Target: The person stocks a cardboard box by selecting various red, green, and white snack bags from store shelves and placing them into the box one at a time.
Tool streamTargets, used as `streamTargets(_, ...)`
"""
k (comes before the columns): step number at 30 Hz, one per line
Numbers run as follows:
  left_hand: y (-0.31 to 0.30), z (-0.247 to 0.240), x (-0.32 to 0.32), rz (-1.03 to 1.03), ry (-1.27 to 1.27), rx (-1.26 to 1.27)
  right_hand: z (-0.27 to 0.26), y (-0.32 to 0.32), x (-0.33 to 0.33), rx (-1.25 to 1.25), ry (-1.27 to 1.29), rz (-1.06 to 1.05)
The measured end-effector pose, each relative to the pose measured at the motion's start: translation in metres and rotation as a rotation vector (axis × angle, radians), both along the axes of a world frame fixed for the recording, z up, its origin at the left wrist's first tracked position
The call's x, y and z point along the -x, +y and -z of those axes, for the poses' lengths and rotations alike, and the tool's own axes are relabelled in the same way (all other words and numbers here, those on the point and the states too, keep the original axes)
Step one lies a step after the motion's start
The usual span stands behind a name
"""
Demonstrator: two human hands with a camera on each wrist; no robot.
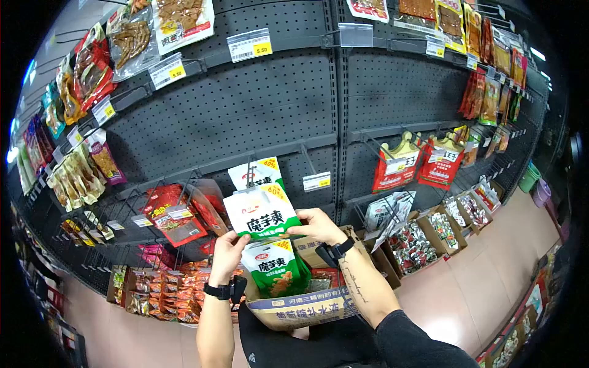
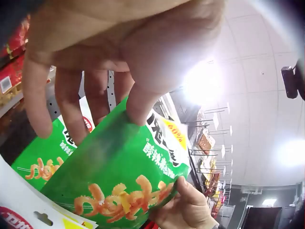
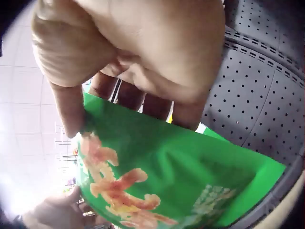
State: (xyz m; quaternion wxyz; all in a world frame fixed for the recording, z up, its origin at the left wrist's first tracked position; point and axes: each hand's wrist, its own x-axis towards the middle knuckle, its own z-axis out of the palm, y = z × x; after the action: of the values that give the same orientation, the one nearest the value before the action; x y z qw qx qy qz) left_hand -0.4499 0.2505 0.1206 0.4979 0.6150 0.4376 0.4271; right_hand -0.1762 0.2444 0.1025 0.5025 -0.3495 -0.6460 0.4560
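Observation:
A white and green snack bag [image 1: 259,214] with black lettering is held between both hands in front of the shelf hooks. My left hand [image 1: 228,250] pinches its lower left side, the thumb [image 2: 141,106] on the printed green face and the fingers behind. On the other side my right hand [image 1: 320,227] grips the edge, thumb in front and fingers behind the green face [image 3: 143,152]. Just behind, a matching bag [image 1: 265,167] hangs on the rack. Below the hands, another such bag [image 1: 273,267] stands in an open cardboard box [image 1: 307,310].
Dark pegboard shelving [image 1: 270,101] with metal hooks and price tags stands ahead. Red snack bags [image 1: 175,214] hang at left, red bags [image 1: 396,168] with gold tops at right. Cartons of small packets [image 1: 420,248] line the bottom at both sides, above the tiled floor [image 1: 457,300].

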Motion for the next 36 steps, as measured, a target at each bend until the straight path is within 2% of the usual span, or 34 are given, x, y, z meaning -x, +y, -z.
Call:
streamTargets(5,-0.021,0.003,0.004,0.034,-0.009,-0.04,-0.004,-0.008,-0.018,-0.068,-0.062,-0.186)
streamTargets(7,-0.035,-0.009,0.004,0.038,0.235,-0.495,-0.006,-0.006,-0.021,-0.135,0.119,-0.358)
streamTargets(8,-0.046,-0.018,0.003,0.001,0.195,-0.474,-0.012,-0.008,-0.02,-0.213,0.124,-0.382)
streamTargets(11,-0.065,-0.024,0.002,-0.087,0.059,-0.601,-0.024,-0.023,-0.011,-0.183,0.251,-0.29)
streamTargets(12,-0.07,-0.031,0.0,-0.135,0.079,-0.585,-0.051,-0.044,-0.002,-0.073,0.26,-0.182)
streamTargets(13,-0.067,-0.028,0.0,-0.138,0.046,-0.564,-0.034,-0.027,-0.009,-0.297,0.106,-0.237)
streamTargets(15,-0.06,-0.03,0.0,-0.115,0.08,-0.362,-0.027,-0.027,-0.01,0.035,0.165,-0.294)
streamTargets(16,-0.048,-0.017,0.004,-0.035,-0.013,-0.247,-0.028,-0.025,-0.009,0.088,0.106,-0.299)
streamTargets(17,-0.043,-0.009,0.011,-0.005,-0.002,0.041,-0.02,-0.019,-0.01,0.091,-0.078,-0.248)
streamTargets(19,-0.021,0.033,0.02,0.035,0.071,-0.145,0.003,-0.007,-0.003,0.016,-0.112,-0.156)
streamTargets(20,-0.003,0.067,0.034,-0.056,0.288,-0.288,0.019,0.005,-0.006,-0.067,-0.259,-0.028)
streamTargets(21,-0.011,0.049,0.031,-0.125,0.428,-0.396,0.022,0.006,-0.003,0.17,-0.066,0.012)
streamTargets(23,0.005,0.04,0.022,-0.121,0.216,-0.213,0.044,0.029,0.006,0.005,0.041,0.312)
streamTargets(25,0.032,0.052,0.01,-0.118,0.186,-0.217,0.048,0.044,0.015,-0.008,0.01,0.331)
streamTargets(27,0.053,0.048,-0.006,-0.114,0.13,-0.205,0.048,0.054,0.026,-0.08,0.034,0.499)
streamTargets(29,0.082,0.048,-0.028,-0.141,-0.068,-0.149,0.05,0.065,0.027,-0.076,-0.021,0.508)
streamTargets(31,0.112,0.057,-0.04,-0.079,-0.202,-0.174,0.064,0.086,0.031,-0.075,-0.124,0.595)
streamTargets(33,0.114,0.052,-0.053,-0.244,-0.06,-0.125,0.063,0.099,0.032,0.054,-0.099,0.545)
streamTargets(36,0.128,0.073,-0.057,-0.203,-0.126,-0.153,0.053,0.105,0.036,0.028,-0.078,0.463)
